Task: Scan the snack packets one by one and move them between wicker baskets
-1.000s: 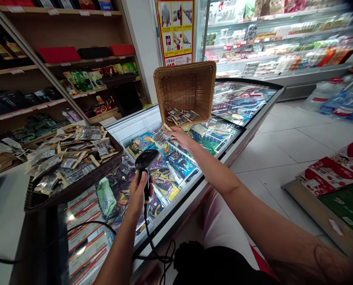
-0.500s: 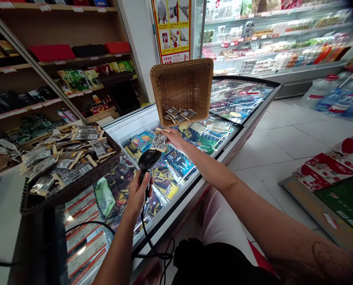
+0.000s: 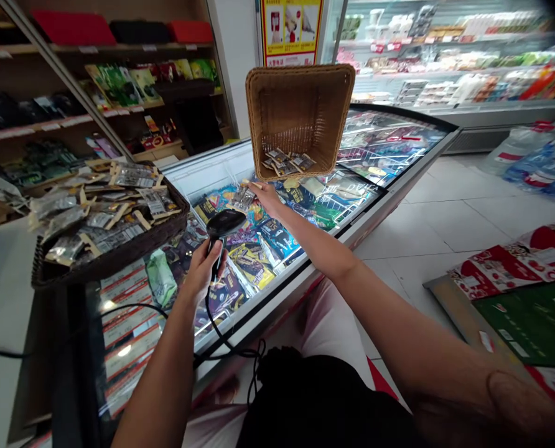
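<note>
My left hand (image 3: pixel 206 269) is wrapped round the handle of a black barcode scanner (image 3: pixel 226 222), its cable hanging down. Pinched in my right hand (image 3: pixel 267 198) is a small clear packet (image 3: pixel 242 197) with printed label and tan edge, held a little beyond the scanner's head. Just behind that hand, a tan wicker basket (image 3: pixel 300 118) stands tilted with its mouth towards me and several similar packets (image 3: pixel 287 163) at its bottom. To the left, a dark wicker basket (image 3: pixel 114 249) is heaped with more such packets (image 3: pixel 132 176).
Both baskets stand over a glass-topped chest freezer (image 3: pixel 352 230) with bagged goods inside. A green pouch (image 3: pixel 161 278) lies near price labels (image 3: pixel 128 330). Shelves line the left wall; a lit display fridge (image 3: pixel 445 56) stands behind. Red and green boxes (image 3: pixel 524 311) sit on the floor at right.
The view has tilted down and shifted slightly. My right hand has turned the packet, still beyond the scanner. Both hands keep hold of what they had.
</note>
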### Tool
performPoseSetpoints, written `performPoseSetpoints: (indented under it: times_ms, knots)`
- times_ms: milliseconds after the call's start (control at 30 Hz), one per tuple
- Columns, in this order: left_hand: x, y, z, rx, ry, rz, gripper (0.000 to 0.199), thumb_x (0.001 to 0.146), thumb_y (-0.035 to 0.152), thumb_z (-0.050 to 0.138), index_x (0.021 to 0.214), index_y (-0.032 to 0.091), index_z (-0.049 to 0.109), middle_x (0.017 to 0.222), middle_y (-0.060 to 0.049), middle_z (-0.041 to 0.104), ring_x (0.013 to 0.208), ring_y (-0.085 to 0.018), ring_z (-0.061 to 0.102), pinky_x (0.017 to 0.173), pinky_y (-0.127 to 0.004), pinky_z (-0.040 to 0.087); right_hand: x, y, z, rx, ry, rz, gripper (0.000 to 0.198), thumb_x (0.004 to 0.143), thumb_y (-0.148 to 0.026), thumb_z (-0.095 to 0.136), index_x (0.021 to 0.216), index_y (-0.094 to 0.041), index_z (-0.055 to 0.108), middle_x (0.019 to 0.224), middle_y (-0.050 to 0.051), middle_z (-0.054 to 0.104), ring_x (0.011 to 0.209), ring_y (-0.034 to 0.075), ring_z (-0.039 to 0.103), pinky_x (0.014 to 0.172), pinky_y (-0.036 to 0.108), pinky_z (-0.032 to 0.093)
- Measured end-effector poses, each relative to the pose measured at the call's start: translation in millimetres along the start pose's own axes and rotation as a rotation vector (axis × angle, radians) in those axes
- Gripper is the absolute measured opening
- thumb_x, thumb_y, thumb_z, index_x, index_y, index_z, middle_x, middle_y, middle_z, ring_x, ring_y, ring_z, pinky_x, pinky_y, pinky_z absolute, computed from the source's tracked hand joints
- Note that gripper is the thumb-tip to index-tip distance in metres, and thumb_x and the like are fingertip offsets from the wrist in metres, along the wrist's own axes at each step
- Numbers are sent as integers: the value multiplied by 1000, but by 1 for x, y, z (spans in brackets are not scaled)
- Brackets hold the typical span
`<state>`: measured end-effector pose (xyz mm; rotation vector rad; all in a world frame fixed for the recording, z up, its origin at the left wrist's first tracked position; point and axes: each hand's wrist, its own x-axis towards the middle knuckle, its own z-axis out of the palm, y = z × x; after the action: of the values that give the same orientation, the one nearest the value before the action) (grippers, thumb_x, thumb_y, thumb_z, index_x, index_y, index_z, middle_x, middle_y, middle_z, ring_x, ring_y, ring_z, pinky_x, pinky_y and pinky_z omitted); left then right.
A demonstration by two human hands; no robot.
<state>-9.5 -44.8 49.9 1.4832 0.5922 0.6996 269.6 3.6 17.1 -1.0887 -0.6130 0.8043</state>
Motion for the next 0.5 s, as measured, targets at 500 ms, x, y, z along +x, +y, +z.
performPoseSetpoints:
  times_ms: [500]
  knots:
    - [-1,-2,-2,-15,14,37,58,78,74,80,90,20,60,66,5,57,37,-6,43,36,-21,31,15,-11,-22,27,286,10,25,90,-43,79,101,-22,70,81,-1,68,67,11,62,55,19,50]
